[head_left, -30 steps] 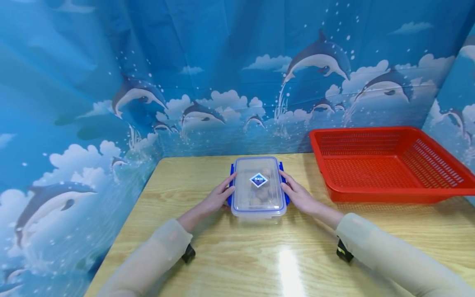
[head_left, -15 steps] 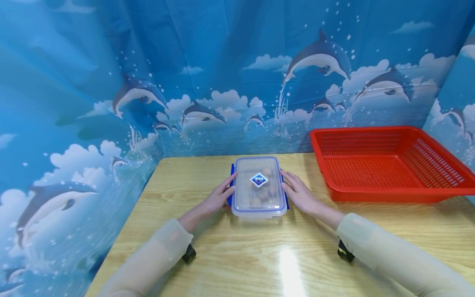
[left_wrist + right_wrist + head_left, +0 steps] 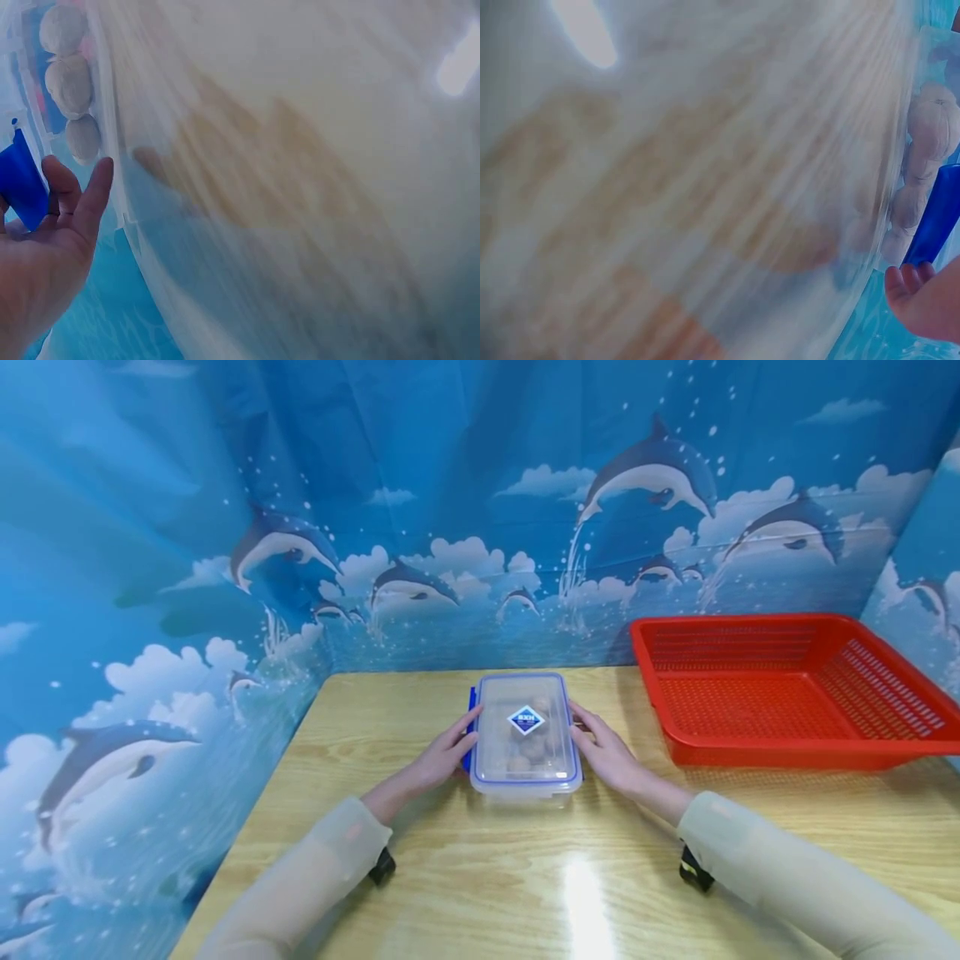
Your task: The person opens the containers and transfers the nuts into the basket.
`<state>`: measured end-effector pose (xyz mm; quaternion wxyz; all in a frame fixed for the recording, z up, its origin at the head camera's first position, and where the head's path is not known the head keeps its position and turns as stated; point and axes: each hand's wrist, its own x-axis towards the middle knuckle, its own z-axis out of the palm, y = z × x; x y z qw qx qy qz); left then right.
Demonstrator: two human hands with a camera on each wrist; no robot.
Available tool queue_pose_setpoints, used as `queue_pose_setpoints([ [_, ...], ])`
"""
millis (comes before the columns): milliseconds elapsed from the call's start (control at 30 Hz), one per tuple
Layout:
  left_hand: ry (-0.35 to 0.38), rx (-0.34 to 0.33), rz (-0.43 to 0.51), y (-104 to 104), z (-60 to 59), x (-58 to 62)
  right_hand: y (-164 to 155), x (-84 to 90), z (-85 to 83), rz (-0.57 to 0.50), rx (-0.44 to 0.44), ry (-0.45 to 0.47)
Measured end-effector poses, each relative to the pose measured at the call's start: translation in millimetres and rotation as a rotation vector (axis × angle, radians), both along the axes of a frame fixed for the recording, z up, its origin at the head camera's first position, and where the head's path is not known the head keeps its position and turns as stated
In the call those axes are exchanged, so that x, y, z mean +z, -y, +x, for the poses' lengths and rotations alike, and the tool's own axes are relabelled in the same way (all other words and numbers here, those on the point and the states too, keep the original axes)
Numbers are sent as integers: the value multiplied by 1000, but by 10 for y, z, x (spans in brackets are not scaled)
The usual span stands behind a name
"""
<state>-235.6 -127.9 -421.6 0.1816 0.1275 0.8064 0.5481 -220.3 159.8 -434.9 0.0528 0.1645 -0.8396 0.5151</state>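
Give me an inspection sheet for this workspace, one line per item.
Surface: wooden table, glossy, with a light glare.
Job's things: clear lidded container with blue side clips, round pale items inside, lid on.
Clutter: red basket to the right, apart from the container.
Grips: left hand touches the container's left side at the clip; right hand touches its right side.
Cables: nothing seen.
Surroundings: blue dolphin-print backdrop around the table.

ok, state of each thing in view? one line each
box: lid on, upright on table, round pale items inside
left clip: blue, by left hand's fingers
left hand: fingers straight, at box's left side
right hand: fingers straight, at box's right side
basket: upright, empty
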Motion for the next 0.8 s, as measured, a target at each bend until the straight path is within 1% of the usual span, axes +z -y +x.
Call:
queue_pose_setpoints([
  [100,-88,-40,-104,11,-3,13,6,-1,-1,-3,-3,-8],
  [233,-252,-80,-319,42,-13,24,6,-4,-3,0,-2,-11],
  [300,-322,-91,-407,60,-15,25,2,-9,-7,-1,-1,-11],
  [400,-398,-103,-491,85,-16,27,2,-11,-12,-1,-2,-15],
  [433,-411,-107,-509,90,-17,23,1,-11,-15,0,-3,-17],
  [500,-434,-111,-514,95,-14,16,2,-7,-15,5,-7,-20],
  [600,-459,-109,-503,99,-12,3,10,2,-7,-10,-9,-9],
  [667,-486,-105,-477,99,-9,-4,12,1,-3,-22,-8,1],
  [800,-505,-100,-456,93,-4,1,5,-19,-14,-33,-12,20],
])
